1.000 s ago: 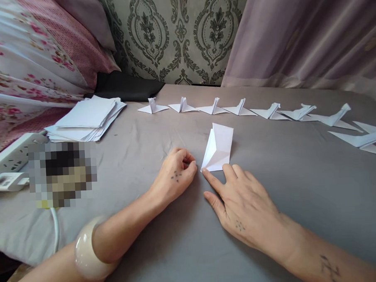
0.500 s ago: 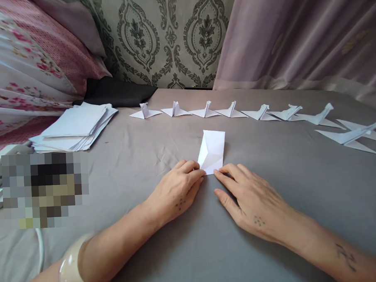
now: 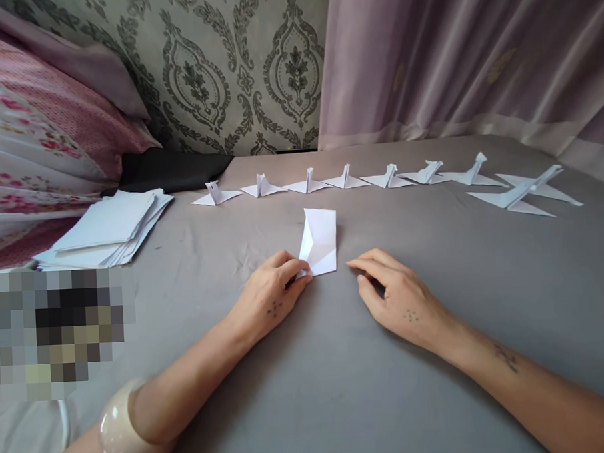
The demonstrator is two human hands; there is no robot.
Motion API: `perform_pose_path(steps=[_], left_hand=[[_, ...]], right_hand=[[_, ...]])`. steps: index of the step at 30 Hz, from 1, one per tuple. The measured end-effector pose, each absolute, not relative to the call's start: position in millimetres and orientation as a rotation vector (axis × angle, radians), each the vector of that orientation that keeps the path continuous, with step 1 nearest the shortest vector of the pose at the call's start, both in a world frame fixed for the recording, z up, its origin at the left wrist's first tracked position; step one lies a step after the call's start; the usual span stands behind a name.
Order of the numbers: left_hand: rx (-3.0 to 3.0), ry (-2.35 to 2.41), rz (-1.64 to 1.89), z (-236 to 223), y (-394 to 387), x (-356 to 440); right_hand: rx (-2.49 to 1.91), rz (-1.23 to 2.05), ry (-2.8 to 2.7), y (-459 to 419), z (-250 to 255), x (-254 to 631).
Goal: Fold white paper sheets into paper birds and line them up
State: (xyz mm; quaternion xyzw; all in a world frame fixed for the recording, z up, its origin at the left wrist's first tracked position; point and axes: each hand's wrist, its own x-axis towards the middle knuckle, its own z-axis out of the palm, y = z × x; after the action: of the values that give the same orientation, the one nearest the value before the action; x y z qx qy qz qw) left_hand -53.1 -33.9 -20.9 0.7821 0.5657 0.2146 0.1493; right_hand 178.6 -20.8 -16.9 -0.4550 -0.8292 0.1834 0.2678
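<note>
A folded sheet of white paper (image 3: 321,242) lies on the grey cloth, with creases along its left side and lower edge. Its lower left corner is pinched between the thumb and fingers of my left hand (image 3: 273,288), which wears a pale bangle (image 3: 121,431) on the forearm. To the right of the paper, my right hand (image 3: 397,289) hovers just off its edge, touching nothing. The thumb and index finger of that hand are apart.
Several folded paper birds (image 3: 346,178) stand in a row along the back, curving to the right. A stack of white paper (image 3: 101,222) lies at the left, near a black cloth (image 3: 169,171). A pixelated patch hides the left side. A curtain (image 3: 425,61) hangs behind.
My right hand has let go of the paper's lower right corner and moved off to the right. My left hand keeps its pinch. The camera view has turned a little.
</note>
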Motion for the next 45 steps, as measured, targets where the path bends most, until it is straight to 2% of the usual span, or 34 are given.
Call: perform_pose_path(steps=[16, 26, 34, 39, 45], left_hand=[[1.963, 1.8, 0.824, -0.8, -33.2, -42.8], [1.771, 1.466, 1.062, 24.7, -16.9, -2.6], [1.674, 1.297, 0.968, 27.3, -18.8, 9.9], [2.032, 1.501, 0.93, 5.8, -10.4, -12.6], [2.703, 1.33, 0.661, -14.4, -13.1, -30.7]], right_hand=[[-1.251, 0.519, -2.211, -23.0, -18.4, 179.3], [-1.284, 0.543, -2.016, -18.3, -23.0, 178.7], [-1.391, 0.455, -1.936, -15.2, -25.3, 180.6], [-1.492, 0.516, -1.853, -13.5, -22.1, 182.8], [-1.394, 0.911, -1.665, -5.3, -26.0, 187.3]])
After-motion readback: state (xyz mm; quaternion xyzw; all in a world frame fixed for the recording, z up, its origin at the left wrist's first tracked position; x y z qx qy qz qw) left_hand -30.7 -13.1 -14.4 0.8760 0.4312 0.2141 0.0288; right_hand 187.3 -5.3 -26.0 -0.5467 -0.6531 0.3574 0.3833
